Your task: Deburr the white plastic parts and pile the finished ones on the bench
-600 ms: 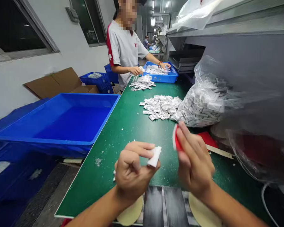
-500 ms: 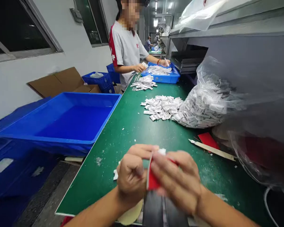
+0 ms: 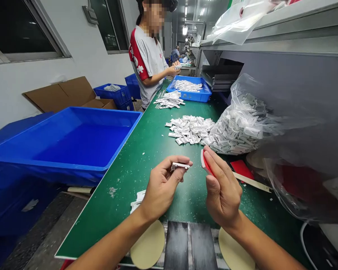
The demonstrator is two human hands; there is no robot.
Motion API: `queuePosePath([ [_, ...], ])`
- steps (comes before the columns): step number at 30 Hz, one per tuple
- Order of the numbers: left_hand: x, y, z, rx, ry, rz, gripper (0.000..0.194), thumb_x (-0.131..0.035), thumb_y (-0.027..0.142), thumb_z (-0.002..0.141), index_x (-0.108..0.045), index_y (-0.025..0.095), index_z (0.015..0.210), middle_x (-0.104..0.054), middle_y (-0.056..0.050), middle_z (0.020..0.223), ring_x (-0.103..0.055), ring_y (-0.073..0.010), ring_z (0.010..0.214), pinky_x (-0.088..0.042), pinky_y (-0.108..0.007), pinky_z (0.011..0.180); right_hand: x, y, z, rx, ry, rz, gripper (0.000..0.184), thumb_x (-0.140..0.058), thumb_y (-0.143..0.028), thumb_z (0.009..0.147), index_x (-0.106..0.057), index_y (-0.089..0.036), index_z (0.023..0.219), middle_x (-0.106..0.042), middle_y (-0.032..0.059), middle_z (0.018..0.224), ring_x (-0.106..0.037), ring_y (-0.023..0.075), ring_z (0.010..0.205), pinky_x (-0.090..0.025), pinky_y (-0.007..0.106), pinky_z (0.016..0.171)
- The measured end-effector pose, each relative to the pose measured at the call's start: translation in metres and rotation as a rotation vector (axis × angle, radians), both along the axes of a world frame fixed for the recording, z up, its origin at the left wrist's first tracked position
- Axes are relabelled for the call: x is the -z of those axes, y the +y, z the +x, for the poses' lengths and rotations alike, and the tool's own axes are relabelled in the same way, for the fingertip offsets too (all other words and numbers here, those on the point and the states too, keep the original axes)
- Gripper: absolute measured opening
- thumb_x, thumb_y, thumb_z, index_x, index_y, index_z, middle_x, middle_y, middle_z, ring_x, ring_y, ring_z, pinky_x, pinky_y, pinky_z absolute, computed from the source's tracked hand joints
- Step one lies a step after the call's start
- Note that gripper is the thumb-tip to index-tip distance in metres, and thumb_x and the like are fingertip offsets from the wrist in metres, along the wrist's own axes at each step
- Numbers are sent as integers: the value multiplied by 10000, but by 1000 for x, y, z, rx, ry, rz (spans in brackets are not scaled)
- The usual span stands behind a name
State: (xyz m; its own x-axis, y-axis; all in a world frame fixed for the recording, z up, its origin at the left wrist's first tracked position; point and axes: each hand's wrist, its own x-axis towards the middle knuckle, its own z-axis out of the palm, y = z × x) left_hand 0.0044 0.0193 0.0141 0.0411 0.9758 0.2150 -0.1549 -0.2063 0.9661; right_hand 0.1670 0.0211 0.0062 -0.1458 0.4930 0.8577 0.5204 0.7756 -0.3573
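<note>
One small white piece (image 3: 180, 165) is pinched between the thumb and fingers of the left hand (image 3: 161, 190), held level above the worktop (image 3: 121, 180); the right hand (image 3: 224, 189) grips a red, pale-edged pad (image 3: 207, 164) between thumb and straightened fingers, upright and just apart from that piece. A few loose white pieces (image 3: 138, 198) lie beside the left forearm, towards the worktop's near left corner. At the near edge, two dark strips (image 3: 177, 245) sit between a left yellow disc (image 3: 148, 245) and a right one (image 3: 234, 249). Towards the right edge are a red sheet (image 3: 243, 169) and a pale stick (image 3: 252, 181). Beyond the hands, a large heap (image 3: 190, 129) meets a bulging clear bag (image 3: 234, 129) by the right edge, so many pieces remain there; which are finished, if any, cannot be told. Another pile (image 3: 169, 100) lies near the far left edge, beside a blue tray (image 3: 190, 96) holding more, where a co-worker (image 3: 150, 62) stands handling small white items.
</note>
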Motion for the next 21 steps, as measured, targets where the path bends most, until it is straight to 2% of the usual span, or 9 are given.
queuePosePath([
  [3, -1, 5, -1, 174, -204, -147, 350, -637, 251, 931, -634, 263, 1281, -643, -34, 1065, -557, -98, 820, -461, -212, 686, 1, 2, 2, -4, -6, 4, 457, -430, -159, 995, -487, -132, 1448, -540, 177, 1430, -553, 281, 1280, -486, 495, 1031],
  [5, -2, 6, -2, 255, -326, -205, 451, -674, 217, 901, -572, 282, 1336, -622, -16, 994, -557, -100, 813, -442, -214, 668, 1, 3, 4, 1, -14, 13, 459, -424, -183, 1001, -480, -142, 1455, -530, 166, 1435, -538, 283, 1294, -481, 492, 1044],
  [7, -4, 5, -3, 296, -393, -252, 412, -703, 184, 876, -578, 270, 1260, -634, 0, 911, -555, -93, 777, -424, -212, 662, 1, 4, 6, 19, -37, 63, 469, -434, -231, 1005, -465, -157, 1468, -514, 155, 1437, -523, 278, 1302, -483, 476, 1049],
  [10, -6, 4, -4, 296, -414, -307, 200, -699, 183, 879, -638, 208, 1068, -662, -20, 939, -540, -84, 784, -414, -200, 665, 1, 7, 8, 55, -57, 178, 490, -444, -293, 1010, -437, -179, 1486, -506, 144, 1412, -525, 259, 1285, -513, 438, 1020],
  [13, -7, 2, -5, 311, -405, -318, 258, -653, 194, 912, -666, 194, 1170, -628, -26, 976, -504, -75, 785, -406, -186, 640, 3, 8, 10, 77, -45, 214, 477, -424, -301, 1017, -444, -197, 1481, -505, 149, 1387, -551, 263, 1238, -552, 446, 956],
  [16, -9, 1, -4, 377, -417, -306, 378, -619, 213, 943, -583, 218, 1319, -620, -15, 937, -504, -67, 733, -420, -194, 644, 8, 10, 12, 77, -22, 187, 469, -420, -319, 1014, -457, -229, 1473, -485, 151, 1393, -585, 284, 1179, -578, 493, 898],
  [18, -10, 0, -4, 398, -428, -302, 361, -648, 226, 930, -567, 222, 1282, -655, -19, 894, -561, -84, 746, -445, -209, 671, 12, 11, 13, 74, 0, 167, 466, -422, -329, 1011, -461, -247, 1468, -485, 148, 1388, -603, 290, 1149, -584, 518, 882],
  [21, -9, 1, -5, 370, -439, -314, 242, -703, 224, 892, -618, 204, 1118, -691, -33, 884, -616, -103, 766, -466, -210, 666, 16, 14, 15, 92, 11, 189, 457, -415, -337, 1013, -478, -246, 1456, -498, 149, 1370, -620, 292, 1121, -588, 522, 867],
])
